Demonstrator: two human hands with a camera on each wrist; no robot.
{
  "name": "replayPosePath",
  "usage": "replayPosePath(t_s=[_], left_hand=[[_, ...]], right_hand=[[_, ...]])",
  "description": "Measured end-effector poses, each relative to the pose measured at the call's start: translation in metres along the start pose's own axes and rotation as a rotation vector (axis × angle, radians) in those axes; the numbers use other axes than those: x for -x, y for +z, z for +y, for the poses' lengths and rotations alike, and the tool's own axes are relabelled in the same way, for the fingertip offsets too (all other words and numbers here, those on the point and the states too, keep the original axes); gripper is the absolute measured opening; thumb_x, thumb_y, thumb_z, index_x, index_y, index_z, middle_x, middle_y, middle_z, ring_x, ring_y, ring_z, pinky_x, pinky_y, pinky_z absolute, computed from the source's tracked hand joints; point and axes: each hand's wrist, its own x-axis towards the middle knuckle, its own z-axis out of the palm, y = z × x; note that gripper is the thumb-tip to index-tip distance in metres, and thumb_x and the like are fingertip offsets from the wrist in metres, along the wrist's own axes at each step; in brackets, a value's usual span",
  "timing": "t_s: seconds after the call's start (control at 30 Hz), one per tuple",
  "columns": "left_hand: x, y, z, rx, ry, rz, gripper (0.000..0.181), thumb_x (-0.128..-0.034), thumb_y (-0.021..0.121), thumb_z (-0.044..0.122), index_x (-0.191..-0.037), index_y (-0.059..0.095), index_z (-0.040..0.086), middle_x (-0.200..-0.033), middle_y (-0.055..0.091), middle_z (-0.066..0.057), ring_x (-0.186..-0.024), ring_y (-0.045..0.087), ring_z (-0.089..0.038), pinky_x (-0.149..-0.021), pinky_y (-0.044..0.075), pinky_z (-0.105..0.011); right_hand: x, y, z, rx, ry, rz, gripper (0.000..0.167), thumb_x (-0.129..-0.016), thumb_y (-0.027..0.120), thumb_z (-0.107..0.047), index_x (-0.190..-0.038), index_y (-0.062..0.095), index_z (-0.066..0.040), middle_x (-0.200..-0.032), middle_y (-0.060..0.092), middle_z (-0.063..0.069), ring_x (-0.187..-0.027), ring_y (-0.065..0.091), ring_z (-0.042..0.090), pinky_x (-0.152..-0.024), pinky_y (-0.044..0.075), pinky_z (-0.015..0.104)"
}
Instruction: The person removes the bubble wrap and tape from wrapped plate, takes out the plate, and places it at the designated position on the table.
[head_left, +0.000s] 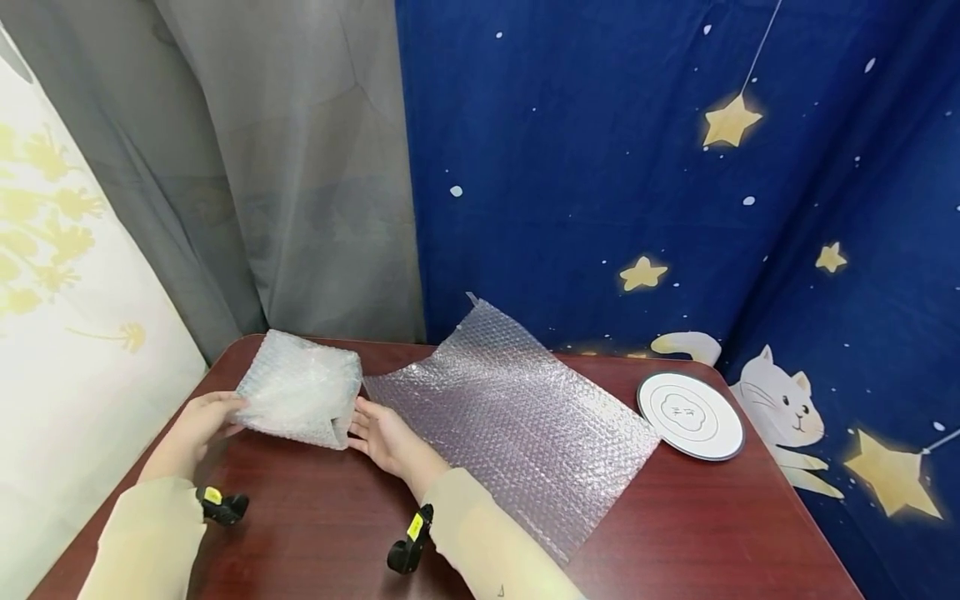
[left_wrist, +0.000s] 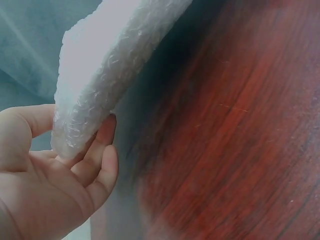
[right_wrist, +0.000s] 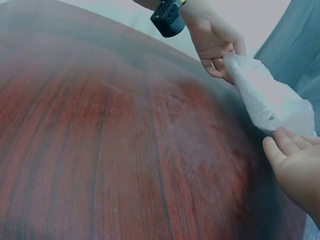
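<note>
No text can be read; the small dark mark (head_left: 683, 412) on the white plate (head_left: 716, 429) is illegible.

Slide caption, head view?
Left hand pinches a bubble-wrap bundle, right hand at its edge; bubble-wrap sheet and plate at right.

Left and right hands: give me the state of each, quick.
Left hand: closed, holding the bubble-wrapped package by its near left corner.
Right hand: open, touching the package's right side.

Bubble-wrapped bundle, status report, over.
Left hand grips bundle at left; right hand at its right edge. Bundle over table, left side. Bubble-wrap sheet beside right hand.
</note>
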Motion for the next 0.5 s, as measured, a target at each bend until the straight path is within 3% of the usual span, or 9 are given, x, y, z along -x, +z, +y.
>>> replayPosePath(t_s=[0.17,0.33,0.5], left_hand=[[0.006,-0.002,0.012,0.034,0.042,-0.004,0.047,-0.0982,0.051,0.017,-0.123,0.036,-0.02,-0.079,0.057,0.013,-0.07,0.059,0.0,-0.066,0.052,-0.021],[0.009,-0.004,0.021,0.087,0.036,-0.004,0.033,-0.0976,0.053,0.016,-0.115,0.04,-0.009,-0.077,0.057,0.012,-0.067,0.059,-0.002,-0.065,0.053,-0.021],[0.013,-0.004,0.029,0.08,0.051,-0.006,0.039,-0.0985,0.052,0.018,-0.12,0.037,-0.011,-0.079,0.056,0.013,-0.069,0.059,-0.001,-0.066,0.052,-0.021]], right_hand=[[0.001,0.002,-0.002,-0.038,-0.038,0.009,0.058,-0.101,0.037,-0.028,-0.148,0.025,0.005,-0.149,0.029,0.024,-0.138,0.028,0.036,-0.109,0.025,0.046],[0.002,0.002,-0.006,-0.053,-0.064,0.001,0.055,-0.102,0.037,-0.027,-0.147,0.028,0.004,-0.147,0.036,0.02,-0.135,0.033,0.033,-0.109,0.026,0.046],[0.002,0.001,-0.011,-0.062,-0.081,-0.012,0.054,-0.102,0.036,-0.026,-0.146,0.03,0.005,-0.145,0.039,0.02,-0.133,0.037,0.032,-0.109,0.027,0.045]])
